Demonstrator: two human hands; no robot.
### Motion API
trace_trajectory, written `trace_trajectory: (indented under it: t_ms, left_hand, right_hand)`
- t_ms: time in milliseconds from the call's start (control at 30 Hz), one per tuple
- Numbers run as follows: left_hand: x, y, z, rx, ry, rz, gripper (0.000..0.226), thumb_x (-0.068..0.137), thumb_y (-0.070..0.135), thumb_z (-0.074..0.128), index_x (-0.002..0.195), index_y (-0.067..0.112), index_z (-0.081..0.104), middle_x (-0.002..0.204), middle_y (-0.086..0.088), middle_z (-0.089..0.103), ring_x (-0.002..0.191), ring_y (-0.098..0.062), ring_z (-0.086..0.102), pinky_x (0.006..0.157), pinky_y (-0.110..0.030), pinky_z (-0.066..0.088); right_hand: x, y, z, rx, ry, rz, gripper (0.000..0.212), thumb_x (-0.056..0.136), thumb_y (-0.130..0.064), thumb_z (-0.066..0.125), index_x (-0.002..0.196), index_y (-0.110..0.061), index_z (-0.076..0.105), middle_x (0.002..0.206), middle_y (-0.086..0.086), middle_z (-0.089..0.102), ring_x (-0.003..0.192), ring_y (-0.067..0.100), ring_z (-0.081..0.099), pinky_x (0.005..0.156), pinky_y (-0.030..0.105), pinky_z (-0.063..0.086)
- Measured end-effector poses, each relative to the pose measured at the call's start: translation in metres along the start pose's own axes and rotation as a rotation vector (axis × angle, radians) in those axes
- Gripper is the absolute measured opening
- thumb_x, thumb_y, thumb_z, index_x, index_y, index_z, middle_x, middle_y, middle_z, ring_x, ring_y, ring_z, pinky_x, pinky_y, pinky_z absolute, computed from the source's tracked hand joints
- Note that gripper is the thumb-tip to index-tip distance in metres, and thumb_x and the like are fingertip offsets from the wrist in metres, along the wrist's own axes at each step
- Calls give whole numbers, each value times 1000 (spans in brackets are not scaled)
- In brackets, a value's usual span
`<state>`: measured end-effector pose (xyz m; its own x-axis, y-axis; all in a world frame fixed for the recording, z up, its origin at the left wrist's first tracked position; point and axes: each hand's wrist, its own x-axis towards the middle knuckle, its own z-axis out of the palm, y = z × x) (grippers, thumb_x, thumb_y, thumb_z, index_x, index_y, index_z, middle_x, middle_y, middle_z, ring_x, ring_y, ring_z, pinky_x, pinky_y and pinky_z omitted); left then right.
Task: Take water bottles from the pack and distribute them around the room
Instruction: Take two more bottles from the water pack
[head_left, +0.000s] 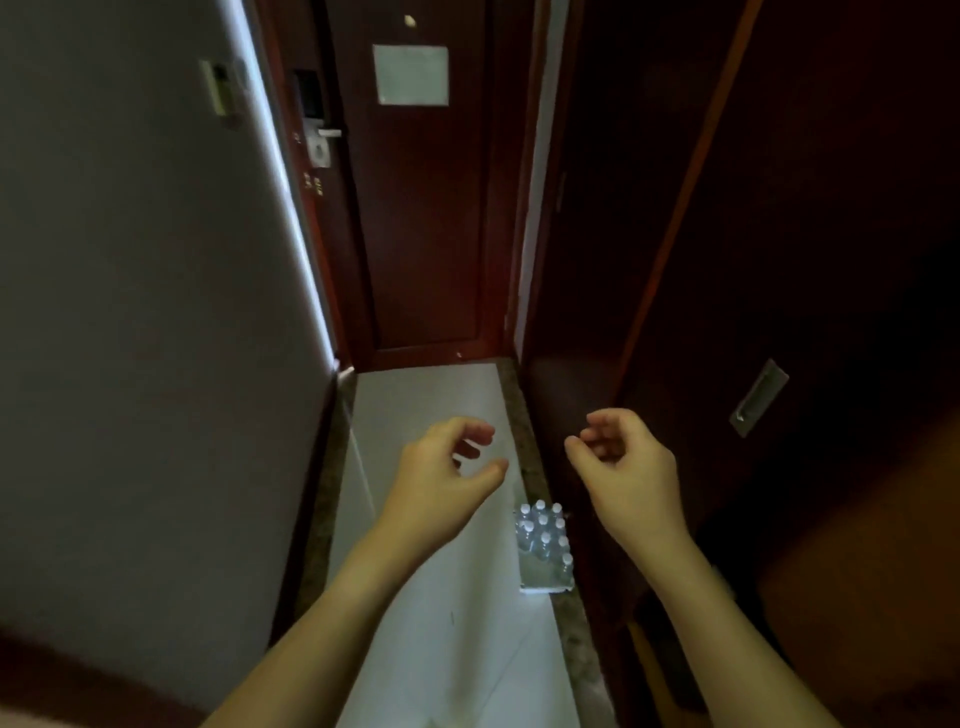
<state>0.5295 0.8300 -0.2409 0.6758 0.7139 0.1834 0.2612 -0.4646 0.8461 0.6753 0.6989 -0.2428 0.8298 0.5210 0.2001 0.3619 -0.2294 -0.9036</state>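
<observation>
A shrink-wrapped pack of water bottles (544, 545) with white caps stands on the pale floor against the right side of a narrow hallway. Both my arms reach forward above it. My left hand (441, 478) hovers to the upper left of the pack, fingers loosely curled and holding nothing. My right hand (626, 467) hangs to the upper right of the pack, fingers also relaxed and empty. Neither hand touches the pack.
A dark red wooden door (421, 218) with a lock and a posted notice closes the hallway ahead. A white wall (135, 312) runs along the left. Dark wooden wardrobe panels with a recessed metal handle (759, 397) line the right. A speckled stone border edges the floor.
</observation>
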Motion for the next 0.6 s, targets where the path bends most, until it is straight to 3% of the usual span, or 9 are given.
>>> trace_trajectory:
  t_ms: [100,400,467,600]
  left_hand:
    - [65,-24,22,11,-103,-3,27,82,27,75,104,35,63,102,19,64,92,2,60,75,-15,48]
    - [215,-135,136,68,-278,-134,26,81,29,75,105,32,65,102,20,64,92,4,60,73,-13,47]
    - [240,-169,166,73,-294,-185,27,81,26,76,106,30,66,103,19,64,92,4,60,73,-10,46]
    - [280,-239,229,49,-359,-306,29,80,20,78,106,29,67,101,20,64,95,9,56,72,-5,44]
  right_hand:
    - [49,29,11,-24,69,80,25,79,-17,77,101,-22,65,86,-7,67,78,13,65,73,28,54]
    - [183,181,64,-33,168,344,20,78,-18,77,90,-27,64,81,-7,69,69,10,64,70,28,55]
    - [215,225,85,-75,147,379,19,80,-26,74,96,-20,67,83,-6,69,71,11,64,69,26,51]
    - [257,312,126,-69,-4,496,28,89,-29,68,114,-22,61,102,-5,65,93,13,62,84,29,51]
